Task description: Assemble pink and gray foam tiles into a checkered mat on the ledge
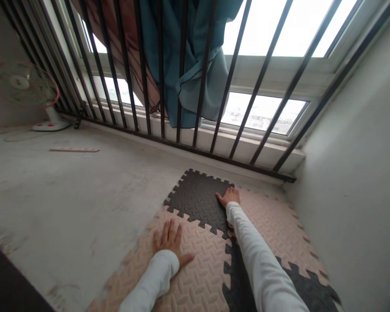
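Observation:
Interlocking foam floor mats with a tread pattern cover the floor in front of me. My left hand (169, 241) lies flat on a beige mat tile (195, 277), fingers spread, close to its jigsaw edge with the bare floor. My right hand (228, 197) rests palm down at the far end of a dark grey mat tile (196, 201), where that tile joins a second beige tile (273, 221). Another dark tile (312, 290) shows at the lower right, partly hidden by my white sleeve. Neither hand holds anything.
A grey concrete floor (68, 195) spreads to the left. Black metal window bars (204, 86) run along the far side, with a teal curtain (195, 78) behind them. A white fan (26, 86) stands in the far left corner, a wooden strip (74, 150) lies on the floor, and a wall (351, 173) closes the right side.

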`<state>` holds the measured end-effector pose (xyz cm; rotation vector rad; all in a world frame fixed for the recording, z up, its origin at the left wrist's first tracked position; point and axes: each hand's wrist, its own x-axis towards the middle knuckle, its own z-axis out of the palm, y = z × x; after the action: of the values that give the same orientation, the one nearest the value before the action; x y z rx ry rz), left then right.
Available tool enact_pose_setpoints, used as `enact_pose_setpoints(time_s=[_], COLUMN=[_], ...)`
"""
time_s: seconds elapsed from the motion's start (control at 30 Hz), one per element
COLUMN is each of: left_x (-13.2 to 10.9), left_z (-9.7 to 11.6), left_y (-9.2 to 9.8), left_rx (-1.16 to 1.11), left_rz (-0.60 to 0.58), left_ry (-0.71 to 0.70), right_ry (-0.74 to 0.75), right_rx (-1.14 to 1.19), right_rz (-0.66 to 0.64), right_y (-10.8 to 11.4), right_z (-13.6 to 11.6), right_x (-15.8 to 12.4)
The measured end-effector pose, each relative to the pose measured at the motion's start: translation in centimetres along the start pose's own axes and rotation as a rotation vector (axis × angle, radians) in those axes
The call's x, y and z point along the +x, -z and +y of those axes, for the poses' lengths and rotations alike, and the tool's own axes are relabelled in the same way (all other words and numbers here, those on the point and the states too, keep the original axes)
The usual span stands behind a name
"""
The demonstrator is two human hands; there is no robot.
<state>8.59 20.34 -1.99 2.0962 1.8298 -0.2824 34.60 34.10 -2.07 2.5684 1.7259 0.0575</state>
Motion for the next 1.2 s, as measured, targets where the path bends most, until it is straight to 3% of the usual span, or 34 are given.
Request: enact_pose_setpoints(time_s=[0.2, 0.5, 0.77, 0.97, 1.2], left_x=[0.5, 0.9, 0.9, 0.1, 0.2], left_z=[-0.6, -0.9, -0.8, -0.3, -0.1], left_y=[-1.1, -1.8, -1.7, -0.3, -0.2], left_rx=[-0.029, -0.028, -0.043, -0.041, -0.023], left_rz=[0.037, 0.049, 0.056, 0.028, 0.019], left_ry=[-0.035, -0.053, -0.047, -0.019, -0.005], right_ry=[-0.086, -0.05, -0.033, 0.004, 0.081], right_rx=[0.013, 0.042, 0.055, 0.056, 0.045], right_rz=[0.043, -0.005, 0.046, -0.01, -0.088], right_y=[-0.4, -1.0, -0.9, -0.9, -1.1], right_z=[0.0, 0.5, 0.4, 0.2, 0.2], right_x=[1.0, 1.6, 1.1, -0.9, -6.3])
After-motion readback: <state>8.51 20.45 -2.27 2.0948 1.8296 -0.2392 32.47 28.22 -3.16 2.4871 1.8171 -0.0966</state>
